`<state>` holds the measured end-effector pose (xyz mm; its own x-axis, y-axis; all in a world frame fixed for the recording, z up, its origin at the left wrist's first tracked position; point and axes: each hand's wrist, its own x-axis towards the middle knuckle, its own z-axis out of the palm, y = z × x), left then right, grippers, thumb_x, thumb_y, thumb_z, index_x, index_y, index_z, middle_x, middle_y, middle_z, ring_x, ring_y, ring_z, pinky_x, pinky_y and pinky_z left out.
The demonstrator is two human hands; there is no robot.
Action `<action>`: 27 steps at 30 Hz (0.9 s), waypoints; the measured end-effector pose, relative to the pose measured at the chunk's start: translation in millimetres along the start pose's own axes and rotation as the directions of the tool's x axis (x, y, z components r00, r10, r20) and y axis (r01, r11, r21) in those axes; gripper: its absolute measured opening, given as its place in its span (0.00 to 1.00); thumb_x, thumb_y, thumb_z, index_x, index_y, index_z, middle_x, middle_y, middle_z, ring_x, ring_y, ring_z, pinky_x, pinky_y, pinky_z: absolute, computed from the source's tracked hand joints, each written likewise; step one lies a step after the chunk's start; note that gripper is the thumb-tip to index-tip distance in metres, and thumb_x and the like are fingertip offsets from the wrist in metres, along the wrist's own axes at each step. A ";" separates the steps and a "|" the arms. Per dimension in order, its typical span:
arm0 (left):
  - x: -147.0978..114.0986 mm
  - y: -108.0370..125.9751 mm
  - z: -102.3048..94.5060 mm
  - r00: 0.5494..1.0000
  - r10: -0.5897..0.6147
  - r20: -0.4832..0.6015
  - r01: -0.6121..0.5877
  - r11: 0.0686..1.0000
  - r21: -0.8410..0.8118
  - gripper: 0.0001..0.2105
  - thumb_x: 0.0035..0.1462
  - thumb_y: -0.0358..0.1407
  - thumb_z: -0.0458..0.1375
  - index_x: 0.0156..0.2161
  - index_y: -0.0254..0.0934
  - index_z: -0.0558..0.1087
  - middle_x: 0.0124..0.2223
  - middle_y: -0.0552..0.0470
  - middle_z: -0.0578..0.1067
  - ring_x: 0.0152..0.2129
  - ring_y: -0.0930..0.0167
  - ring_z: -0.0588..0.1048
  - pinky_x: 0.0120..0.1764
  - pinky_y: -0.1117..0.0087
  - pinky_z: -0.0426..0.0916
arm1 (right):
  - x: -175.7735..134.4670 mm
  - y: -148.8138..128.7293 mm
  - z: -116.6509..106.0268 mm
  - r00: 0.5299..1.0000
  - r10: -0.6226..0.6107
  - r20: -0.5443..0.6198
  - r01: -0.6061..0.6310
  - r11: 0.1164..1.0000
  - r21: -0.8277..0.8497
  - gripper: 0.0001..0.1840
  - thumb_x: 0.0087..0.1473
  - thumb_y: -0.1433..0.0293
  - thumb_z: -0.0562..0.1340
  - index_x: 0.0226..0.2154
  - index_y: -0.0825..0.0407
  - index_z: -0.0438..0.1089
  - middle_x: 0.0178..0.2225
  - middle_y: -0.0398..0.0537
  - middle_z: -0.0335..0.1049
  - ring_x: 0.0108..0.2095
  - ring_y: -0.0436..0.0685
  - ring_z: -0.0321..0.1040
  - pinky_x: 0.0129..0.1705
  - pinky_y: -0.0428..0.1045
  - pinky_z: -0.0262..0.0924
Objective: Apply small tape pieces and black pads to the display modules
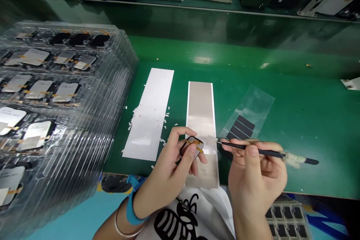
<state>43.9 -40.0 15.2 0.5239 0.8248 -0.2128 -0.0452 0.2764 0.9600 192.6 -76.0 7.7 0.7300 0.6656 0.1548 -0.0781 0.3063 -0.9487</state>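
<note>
The left hand (173, 170) covers much of the small part (199, 144) it holds, thumb across its face and fingers curled round it, so I catch only the dark rim, a greyish face and some orange tape. The right hand (257, 174) is closed on the tweezers (270, 153), thumb and fingertips pinching the shaft; whether the tips grip the pale scrap (212, 140) there, I can't make out. The part sits over the beige sheet (200, 105), between the white sheet (153, 108) and the clear bag (261, 99). The trays (128, 73) run out of sight leftward; the worktop (309, 131) stretches right past the bag, its near edge passing beneath both hands.
</note>
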 end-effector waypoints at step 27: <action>3.0 -21.1 9.0 0.990 0.125 -0.062 -0.134 0.976 -0.172 0.08 0.71 0.43 0.49 0.50 0.43 0.60 0.33 0.54 0.71 0.29 0.73 0.66 0.31 0.73 0.63 | -17.7 8.3 8.2 0.988 0.003 0.156 -0.007 1.000 0.022 0.06 0.63 0.75 0.59 0.39 0.47 0.63 0.32 0.44 0.69 0.34 0.54 0.77 0.30 0.49 0.78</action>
<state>54.1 -47.7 -4.1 0.4602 0.8820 -0.1019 -0.2607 0.2440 0.9341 173.5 -79.6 -0.7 0.6150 0.7645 0.1931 -0.0981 0.3172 -0.9433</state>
